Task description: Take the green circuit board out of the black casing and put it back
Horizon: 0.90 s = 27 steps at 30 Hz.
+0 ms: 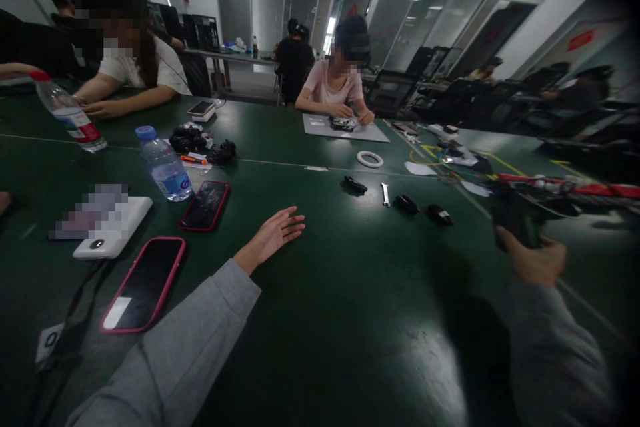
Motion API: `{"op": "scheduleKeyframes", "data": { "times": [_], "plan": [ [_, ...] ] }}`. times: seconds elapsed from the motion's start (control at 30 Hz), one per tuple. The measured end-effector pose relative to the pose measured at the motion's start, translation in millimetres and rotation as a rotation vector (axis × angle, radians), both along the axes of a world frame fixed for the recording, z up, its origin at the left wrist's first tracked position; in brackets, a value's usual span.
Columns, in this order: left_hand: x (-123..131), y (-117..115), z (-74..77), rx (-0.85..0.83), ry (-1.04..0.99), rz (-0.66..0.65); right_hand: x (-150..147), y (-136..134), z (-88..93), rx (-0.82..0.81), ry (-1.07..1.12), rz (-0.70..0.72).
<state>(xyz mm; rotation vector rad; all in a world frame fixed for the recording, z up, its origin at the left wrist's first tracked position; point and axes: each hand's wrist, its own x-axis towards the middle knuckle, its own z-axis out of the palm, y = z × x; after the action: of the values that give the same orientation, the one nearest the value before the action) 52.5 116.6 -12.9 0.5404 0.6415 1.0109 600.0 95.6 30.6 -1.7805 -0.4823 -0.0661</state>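
My left hand [275,233] hovers over or rests on the green table, fingers stretched out and slightly apart, with nothing in it. To the far right, my right hand [540,260] is closed around a dark, blocky object [517,217], too blurred and dim to name. Between the hands and farther out lie an open-end wrench [385,195] and three small black pieces, one left of it [355,184] and two to its right [407,205]. A phone in a red case [205,205] lies nearest to my left hand.
Left of my left arm are a second phone [145,283], a white power bank [114,227] and a water bottle [163,163]. A white ring [370,159] lies farther back. A person across the table [335,83] works over a grey mat [310,124]. Cables clutter the right.
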Motion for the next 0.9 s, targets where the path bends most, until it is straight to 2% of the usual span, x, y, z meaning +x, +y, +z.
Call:
{"op": "scheduleKeyframes", "data": {
  "times": [0.07,0.13,0.23,0.3,0.37,0.47,0.57,0.67,0.77,0.9],
  "plan": [
    [0.5,-0.2,2.9,-0.028,-0.002,0.013,-43.5,28.8,7.9,0.094,0.106,0.012],
    [0.6,0.0,4.9,-0.05,-0.015,0.016,-102.5,53.4,13.7,0.196,0.073,0.181],
    [0.6,1.4,5.0,-0.065,-0.056,0.013,-205.6,69.1,6.1,0.151,0.029,0.376],
    [1.4,2.8,3.1,-0.066,-0.076,0.041,-274.0,63.5,-10.5,0.094,-0.095,0.611],
    [3.3,4.6,-0.2,-0.075,-0.075,0.101,-334.0,48.8,-30.4,0.088,-0.203,0.744],
    [7.3,8.1,-7.5,-0.073,-0.044,0.177,-396.6,22.0,-53.8,0.081,-0.334,0.934],
    [9.6,11.1,-15.0,-0.042,-0.007,0.206,-423.4,1.9,-61.9,0.031,-0.42,1.136],
    [8.5,12.0,-18.8,-0.034,0.025,0.234,-427.7,-6.8,-60.1,0.04,-0.411,1.241],
    [6.3,12.2,-19.7,-0.035,0.03,0.245,-424.9,-5.5,-57.9,0.054,-0.3,1.292],
    [5.6,13.3,-19.1,-0.068,0.001,0.265,-421.0,3.9,-60.2,0.082,-0.017,1.323]
  ]
}}
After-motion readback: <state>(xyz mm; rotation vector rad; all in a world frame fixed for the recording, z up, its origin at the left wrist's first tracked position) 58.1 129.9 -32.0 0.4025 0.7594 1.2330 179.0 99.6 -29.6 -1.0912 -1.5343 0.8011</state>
